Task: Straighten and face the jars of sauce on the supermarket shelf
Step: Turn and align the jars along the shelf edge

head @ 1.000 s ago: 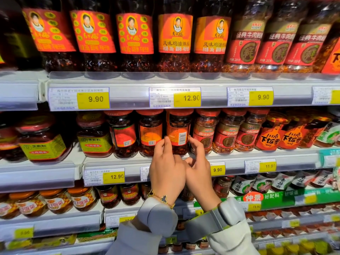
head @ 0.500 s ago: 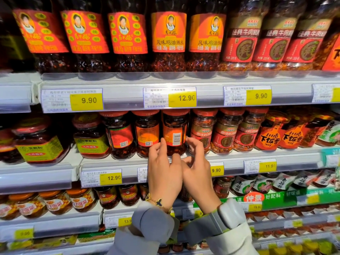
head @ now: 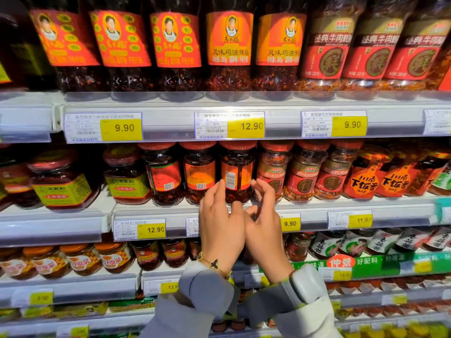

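Note:
A red-lidded jar of dark chilli sauce [head: 237, 167] stands on the middle shelf [head: 151, 208] with its barcode side facing out. My left hand [head: 220, 223] presses its fingertips against the jar's lower left side. My right hand [head: 264, 223] curls around the lower right side, thumbs meeting in front of the base. Two matching jars [head: 200, 172] [head: 166, 175] to its left show QR codes instead of front labels. Red-labelled jars [head: 274, 172] to its right face forward.
Tall chilli-oil bottles [head: 229, 45] fill the shelf above, behind a rail of price tags [head: 245, 125]. Squat yellow-labelled jars [head: 127, 179] sit on the left and red pouches [head: 363, 176] on the right. Lower shelves [head: 73, 280] hold more jars and sachets.
Both hands stayed on the jar's base and the barcode shifted slightly left across its front. The view drifted a little to the right along the shelf.

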A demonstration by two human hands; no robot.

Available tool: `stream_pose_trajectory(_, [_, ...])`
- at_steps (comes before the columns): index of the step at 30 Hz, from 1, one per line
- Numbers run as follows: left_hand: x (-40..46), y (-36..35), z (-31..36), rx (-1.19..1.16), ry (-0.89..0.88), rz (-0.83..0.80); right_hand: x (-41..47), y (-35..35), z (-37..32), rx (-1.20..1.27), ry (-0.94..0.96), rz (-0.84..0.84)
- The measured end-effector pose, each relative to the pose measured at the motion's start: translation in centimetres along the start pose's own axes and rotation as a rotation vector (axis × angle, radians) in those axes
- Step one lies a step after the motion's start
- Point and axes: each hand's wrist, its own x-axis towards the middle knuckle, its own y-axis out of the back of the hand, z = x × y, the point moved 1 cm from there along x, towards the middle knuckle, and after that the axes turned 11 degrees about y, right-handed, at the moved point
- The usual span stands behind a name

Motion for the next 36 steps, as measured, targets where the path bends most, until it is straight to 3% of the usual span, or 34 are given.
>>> stream_pose_trajectory(4, [-0.2, -0.1, -0.2, -0.07, 0.027, 0.048, 0.7, -0.1, -0.1, -0.004, -0.063, -0.093])
stream_pose_trajectory(12, [0.5, 0.0, -0.3, -0.057, 0.056, 0.036, -0.2, 0.1, -0.7, -0.018, 0.002, 0.025])
stream_pose_trajectory(18, [-0.1, -0.2, -0.3, -0.108, 0.031, 0.09, 1.0, -0.1, -0.4, 0.006, -0.068, -0.112])
stream_pose_trajectory(25, [0.9, -0.1, -0.3, -0.063, 0.07, 0.011, 0.0, -0.1, -0.1, 0.0, -0.02, -0.003])
stream_pose_trajectory(32, [0.4, -0.2, -0.3, -0.079, 0.007, 0.07, 1.3, -0.4, -0.1, -0.027, -0.062, -0.119])
stream_pose_trajectory(36, [0.8, 0.0, -0.4, -0.106, 0.039, 0.068, 1.1, -0.6, -0.1, -0.023, -0.093, -0.054])
